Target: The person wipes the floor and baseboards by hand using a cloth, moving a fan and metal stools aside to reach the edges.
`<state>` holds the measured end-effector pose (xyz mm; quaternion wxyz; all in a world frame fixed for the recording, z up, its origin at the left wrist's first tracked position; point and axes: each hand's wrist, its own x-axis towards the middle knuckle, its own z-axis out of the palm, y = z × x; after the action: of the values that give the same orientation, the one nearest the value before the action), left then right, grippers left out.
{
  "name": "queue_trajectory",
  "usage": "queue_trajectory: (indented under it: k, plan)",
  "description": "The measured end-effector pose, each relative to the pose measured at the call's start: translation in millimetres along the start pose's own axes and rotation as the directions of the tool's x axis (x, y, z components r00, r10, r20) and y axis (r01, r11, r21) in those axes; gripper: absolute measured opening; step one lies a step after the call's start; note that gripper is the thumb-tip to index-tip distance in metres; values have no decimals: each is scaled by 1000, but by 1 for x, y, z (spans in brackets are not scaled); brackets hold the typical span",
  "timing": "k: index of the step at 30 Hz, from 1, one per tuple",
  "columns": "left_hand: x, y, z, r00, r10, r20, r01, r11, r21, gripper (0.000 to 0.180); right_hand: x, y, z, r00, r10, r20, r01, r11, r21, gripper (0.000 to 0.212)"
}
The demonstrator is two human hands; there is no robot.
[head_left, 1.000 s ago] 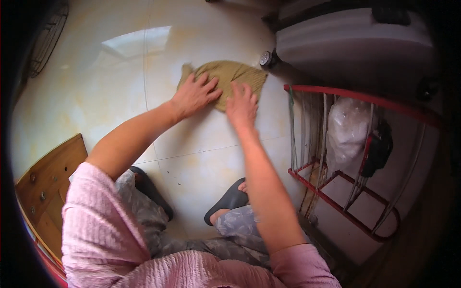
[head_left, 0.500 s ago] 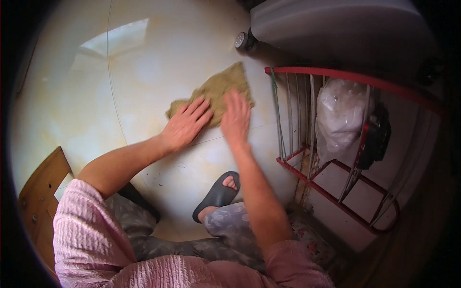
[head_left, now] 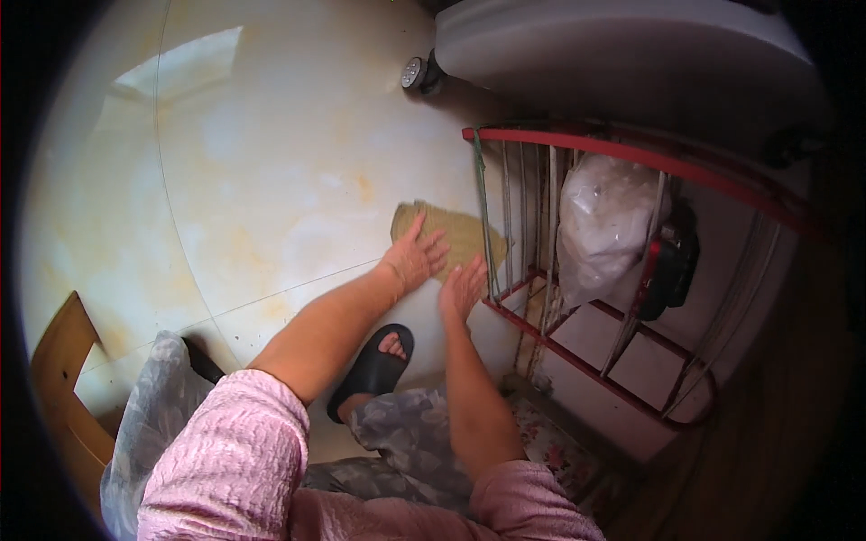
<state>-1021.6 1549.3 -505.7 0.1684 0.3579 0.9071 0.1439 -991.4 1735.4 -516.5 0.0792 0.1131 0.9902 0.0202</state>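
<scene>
A yellowish-brown cloth [head_left: 451,230] lies flat on the pale tiled floor [head_left: 271,180], with its right corner by the red metal rack. On the cloth's lower left part rests my left hand [head_left: 416,257], fingers spread. My right hand [head_left: 464,287] presses on its lower edge, close to the rack's upright bars, with the fingers stretched out. Neither hand grips the cloth; both lie flat. Part of the cloth is hidden under my fingers.
The red metal rack [head_left: 577,137] stands at the right, holding a clear plastic bag [head_left: 609,212] and a black-and-red object [head_left: 669,270]. Behind it is a large grey curved body with a small wheel [head_left: 415,74]. My slippered foot [head_left: 383,356] and a wooden piece [head_left: 68,352] are near.
Both hands have slid the cloth rightward and nearer, up to the rack. The cloth now lies flatter. The whole view has shifted a little, and my left knee has come into sight.
</scene>
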Motion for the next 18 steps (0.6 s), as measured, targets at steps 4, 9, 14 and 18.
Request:
queue_trajectory:
  k: [4,9,14,18]
  plan:
    - [-25,34,23,983,167,-75,-161,984,76,39,-55,4,8,976,215,-46,-213,976,35,54]
    - [-90,-11,26,955,209,-211,-202,978,55,24,-88,-87,-12,976,216,36,-219,962,161,46]
    - [-205,-59,26,972,221,-73,-219,975,47,26,-154,-164,-23,944,-247,219,201,956,212,33]
    - [-279,-65,9,943,206,262,-158,968,-193,26,-186,-185,-23,673,-653,348,487,745,456,34]
